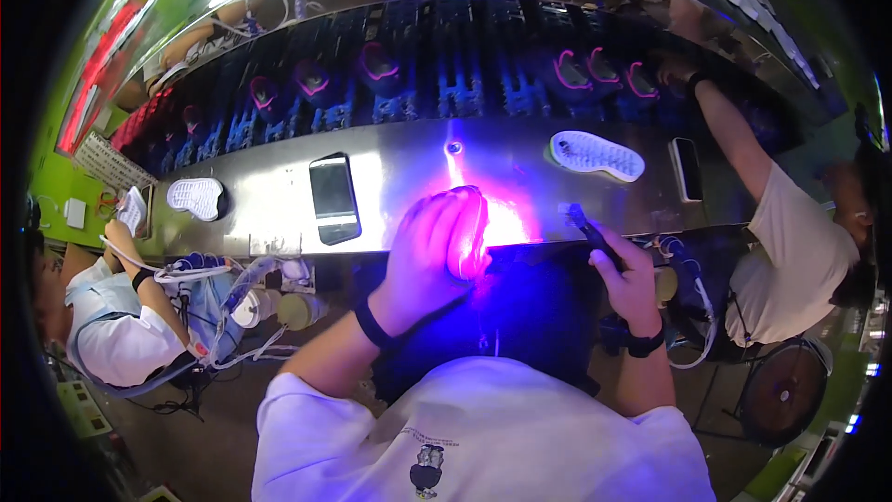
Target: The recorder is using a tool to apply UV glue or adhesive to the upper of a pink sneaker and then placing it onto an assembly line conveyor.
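My left hand (pixel 429 240) is wrapped round a shoe piece (pixel 468 234), held upright at the bench's near edge. Violet-pink light floods it, so its true colour and exact part cannot be made out; a bright line runs along its edge. To the right, my right hand (pixel 632 284) grips a brush (pixel 593 231) by its dark handle, with the dark head pointing up and left. The brush is apart from the shoe piece. A white shoe sole (pixel 597 156) lies on the metal bench (pixel 418 153) beyond the brush.
Phones (pixel 334 197) (pixel 686 170) lie left and right, with another pale sole (pixel 195 198) far left. Beyond the bench, a dark conveyor (pixel 474 65) carries shoe pieces (pixel 379 67) with glowing pink edges. Co-workers sit on both sides; the right one's arm (pixel 734 135) reaches over the conveyor.
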A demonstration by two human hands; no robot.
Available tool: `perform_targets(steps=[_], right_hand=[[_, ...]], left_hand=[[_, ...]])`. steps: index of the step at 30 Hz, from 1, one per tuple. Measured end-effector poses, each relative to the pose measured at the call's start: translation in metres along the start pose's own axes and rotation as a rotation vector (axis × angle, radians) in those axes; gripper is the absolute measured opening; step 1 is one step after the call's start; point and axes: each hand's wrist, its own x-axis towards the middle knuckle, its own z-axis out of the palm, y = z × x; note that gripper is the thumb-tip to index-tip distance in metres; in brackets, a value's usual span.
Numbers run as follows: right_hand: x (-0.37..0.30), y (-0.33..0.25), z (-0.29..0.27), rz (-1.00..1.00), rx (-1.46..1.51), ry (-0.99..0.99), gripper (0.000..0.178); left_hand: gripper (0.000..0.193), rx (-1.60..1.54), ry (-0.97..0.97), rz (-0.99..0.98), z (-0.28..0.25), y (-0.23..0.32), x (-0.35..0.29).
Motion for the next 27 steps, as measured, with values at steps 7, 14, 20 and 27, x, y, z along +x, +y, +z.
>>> perform_targets(steps=[7,14,20,27], right_hand=[[0.034,0.013,0.046,-0.005,-0.024,-0.223,0.039],[0.053,0.031,0.076,0.124,0.035,-0.254,0.039],[0.031,0.038,0.073,0.239,0.128,-0.329,0.041],[0.009,0.041,0.074,0.205,0.229,-0.335,0.040]], left_hand=[[0.068,-0.018,-0.046,-0.066,0.020,0.025,-0.071],[0.055,0.006,-0.123,-0.066,0.021,0.026,-0.083],[0.046,0.009,-0.183,-0.020,0.018,0.024,-0.078],[0.045,0.047,-0.197,0.039,0.018,0.020,-0.075]])
